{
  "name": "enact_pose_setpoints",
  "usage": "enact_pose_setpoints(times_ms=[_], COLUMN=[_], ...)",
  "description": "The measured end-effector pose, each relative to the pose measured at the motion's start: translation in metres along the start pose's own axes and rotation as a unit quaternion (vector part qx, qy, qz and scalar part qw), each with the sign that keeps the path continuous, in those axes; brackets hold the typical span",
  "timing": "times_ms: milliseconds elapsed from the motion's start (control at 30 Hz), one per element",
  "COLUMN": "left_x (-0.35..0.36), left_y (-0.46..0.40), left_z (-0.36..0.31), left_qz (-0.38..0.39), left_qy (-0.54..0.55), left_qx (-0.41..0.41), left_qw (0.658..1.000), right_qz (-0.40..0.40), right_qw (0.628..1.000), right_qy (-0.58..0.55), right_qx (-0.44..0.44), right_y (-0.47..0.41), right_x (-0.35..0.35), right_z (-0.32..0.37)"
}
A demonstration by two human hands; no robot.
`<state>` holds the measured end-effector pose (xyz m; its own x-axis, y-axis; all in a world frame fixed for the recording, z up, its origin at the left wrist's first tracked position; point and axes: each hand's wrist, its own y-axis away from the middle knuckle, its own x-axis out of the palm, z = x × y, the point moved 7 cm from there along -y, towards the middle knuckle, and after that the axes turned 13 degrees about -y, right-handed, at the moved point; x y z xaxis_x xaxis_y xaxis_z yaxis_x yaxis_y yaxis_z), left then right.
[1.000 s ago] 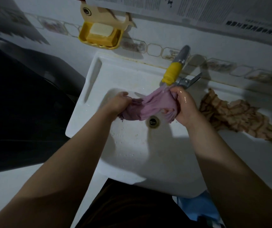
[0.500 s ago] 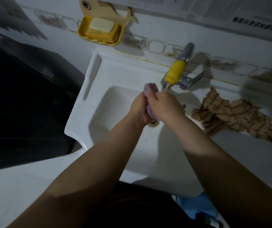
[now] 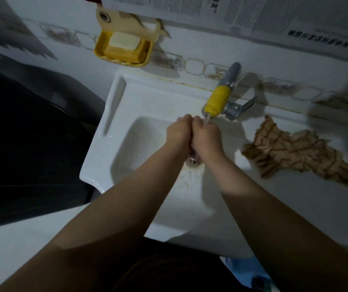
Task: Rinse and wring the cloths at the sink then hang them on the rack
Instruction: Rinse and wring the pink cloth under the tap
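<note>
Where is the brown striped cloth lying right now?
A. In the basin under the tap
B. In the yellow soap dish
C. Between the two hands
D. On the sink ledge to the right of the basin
D: the brown cloth lies spread on the ledge of the sink, right of the basin, apart from both hands and from the tap.
</note>
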<state>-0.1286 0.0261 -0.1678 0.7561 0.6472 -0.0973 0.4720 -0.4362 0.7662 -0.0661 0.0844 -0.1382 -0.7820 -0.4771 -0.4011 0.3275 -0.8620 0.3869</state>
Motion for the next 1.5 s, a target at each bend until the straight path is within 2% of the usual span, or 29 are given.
enact_pose_setpoints(times_ms=[67,167,267,300,333,433,500,600,767,867,933,1033,1100,1167,1233,1300,1367,1500], left_x=[-0.008,0.007,0.006,0.003,0.003,0.003,0.012,-0.004,-0.046,-0.048,-0.043,-0.024,-0.003,0.014,0.017,0.006,0.003,0.015], left_y=[0.003,0.007,0.000,-0.005,-0.008,0.015,0.026,0.032,0.014,0.001,-0.005,-0.009,-0.002,0.007,0.008,-0.004,-0.001,-0.002], left_z=[-0.003,0.010,0.010,0.006,0.003,-0.002,0.006,0.006,0.019,0.025,0.019,0.016,0.014,0.010,0.009,0.006,0.001,0.014], left_qz=[-0.004,0.034,0.015,0.030,0.055,0.136,0.234,0.265,0.152,0.102,0.061,0.016,0.032,0.053,0.057,0.032,0.039,0.058], left_qy=[0.012,-0.008,0.017,0.049,0.017,0.011,0.025,0.063,0.101,0.094,0.077,0.046,0.064,0.060,0.046,0.061,0.064,-0.003], left_qx=[-0.006,-0.025,-0.020,-0.030,-0.005,0.014,-0.004,-0.018,0.005,0.005,0.009,0.016,0.015,0.011,-0.003,0.002,0.003,-0.011], left_qw=[1.000,0.999,1.000,0.998,0.998,0.991,0.972,0.962,0.983,0.990,0.995,0.999,0.997,0.997,0.997,0.998,0.997,0.998], right_qz=[-0.027,-0.051,-0.048,-0.038,-0.028,-0.043,-0.051,-0.047,-0.069,-0.040,0.003,0.044,0.002,-0.060,-0.089,-0.078,-0.066,-0.087], right_qw=[0.999,0.998,0.997,0.998,0.999,0.998,0.998,0.998,0.993,0.990,0.992,0.997,0.998,0.997,0.994,0.996,0.997,0.996], right_qy=[0.021,-0.029,-0.052,-0.040,-0.022,0.009,0.025,0.036,-0.099,-0.136,-0.124,-0.035,0.019,-0.018,-0.064,-0.033,0.013,-0.013], right_qx=[0.009,0.004,-0.013,-0.022,-0.031,-0.043,-0.032,-0.016,0.004,0.003,-0.014,-0.059,-0.061,-0.038,-0.028,-0.030,-0.047,-0.010], right_y=[0.010,-0.004,-0.005,-0.001,0.003,0.000,-0.014,-0.031,-0.031,-0.016,0.003,0.024,0.013,-0.007,-0.014,-0.003,0.004,-0.012], right_x=[0.005,-0.012,-0.014,-0.006,0.001,-0.007,-0.021,-0.034,-0.052,-0.048,-0.031,-0.001,-0.006,-0.021,-0.024,-0.009,-0.003,-0.019], right_z=[0.002,0.008,0.009,0.008,0.007,0.004,-0.004,-0.025,-0.036,-0.016,-0.002,0.007,0.008,0.006,0.004,0.003,0.004,-0.003])
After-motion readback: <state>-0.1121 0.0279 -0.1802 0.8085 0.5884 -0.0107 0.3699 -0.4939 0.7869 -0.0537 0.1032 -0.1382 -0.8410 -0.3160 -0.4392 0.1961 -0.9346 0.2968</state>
